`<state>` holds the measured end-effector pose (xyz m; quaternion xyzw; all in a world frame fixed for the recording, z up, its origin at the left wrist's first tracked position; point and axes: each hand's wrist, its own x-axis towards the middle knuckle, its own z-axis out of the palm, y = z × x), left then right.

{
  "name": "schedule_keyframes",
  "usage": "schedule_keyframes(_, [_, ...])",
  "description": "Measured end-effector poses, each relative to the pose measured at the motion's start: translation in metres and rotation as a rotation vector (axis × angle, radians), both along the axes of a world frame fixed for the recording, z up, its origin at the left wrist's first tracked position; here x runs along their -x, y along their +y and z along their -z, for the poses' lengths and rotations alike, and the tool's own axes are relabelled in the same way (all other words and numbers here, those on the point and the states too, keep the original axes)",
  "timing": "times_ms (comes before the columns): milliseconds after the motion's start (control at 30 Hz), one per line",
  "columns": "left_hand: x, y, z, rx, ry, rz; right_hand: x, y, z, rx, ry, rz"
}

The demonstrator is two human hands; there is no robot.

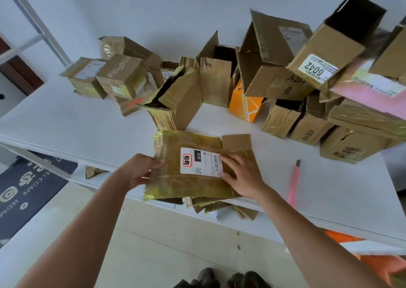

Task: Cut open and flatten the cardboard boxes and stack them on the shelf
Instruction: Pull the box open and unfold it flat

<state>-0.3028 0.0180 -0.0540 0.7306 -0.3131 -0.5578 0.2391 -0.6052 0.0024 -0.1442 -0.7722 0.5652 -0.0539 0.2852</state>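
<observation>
A flattened cardboard box (175, 184), wrapped in yellowish tape and bearing a white shipping label, lies at the front edge of the white shelf (77, 122). My left hand (138, 169) grips its left edge, thumb on top. My right hand (241, 175) rests flat on its right side, fingers spread over the label's edge. Under it, more flattened cardboard (219, 206) sticks out over the shelf edge. A pink utility knife (294, 182) lies on the shelf to the right of my right hand, untouched.
Several unflattened boxes crowd the back of the shelf: a "Moody" box (123, 74) at left, a torn open box (180, 98) in the middle, an orange box (243, 105), a tall pile (329, 52) at right. A dark doormat (26, 188) lies on the floor.
</observation>
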Motion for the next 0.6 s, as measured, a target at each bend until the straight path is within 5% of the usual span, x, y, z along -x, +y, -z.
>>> schedule_keyframes(133, [0.003,0.003,0.001,0.008,0.003,-0.020,0.003,0.003,0.007,-0.063,0.230,-0.125])
schedule_keyframes(233, [0.003,0.003,-0.001,0.023,-0.011,-0.032,0.006,-0.004,-0.011,-0.128,0.013,-0.033])
schedule_keyframes(367, [-0.001,0.008,0.003,0.083,0.004,-0.043,0.025,-0.004,-0.031,-0.047,-0.240,0.413])
schedule_keyframes(600, [0.007,0.012,0.004,0.200,-0.015,0.022,0.061,-0.006,-0.055,-0.434,-0.832,0.757])
